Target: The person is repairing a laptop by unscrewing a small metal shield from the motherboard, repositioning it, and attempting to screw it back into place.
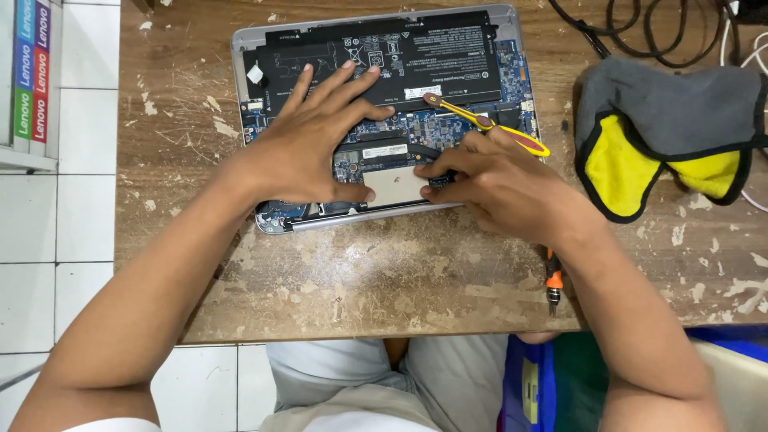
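While the left hand (pixel 308 148) presses flat, released, steadying the opened laptop (pixel 384 112) on the worktop (pixel 400 272), the right hand (pixel 500 184) grasps a yellow-handled tool (pixel 488 124), fingertips on a silver plate (pixel 396 186).

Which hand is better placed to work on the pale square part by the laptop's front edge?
Likely the right hand: its fingertips touch the pale square part, while the left hand lies spread, bracing the opened laptop.

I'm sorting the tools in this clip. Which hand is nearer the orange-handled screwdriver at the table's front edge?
Right. The right hand is just above the orange-handled screwdriver; the left hand rests farther away on the open laptop.
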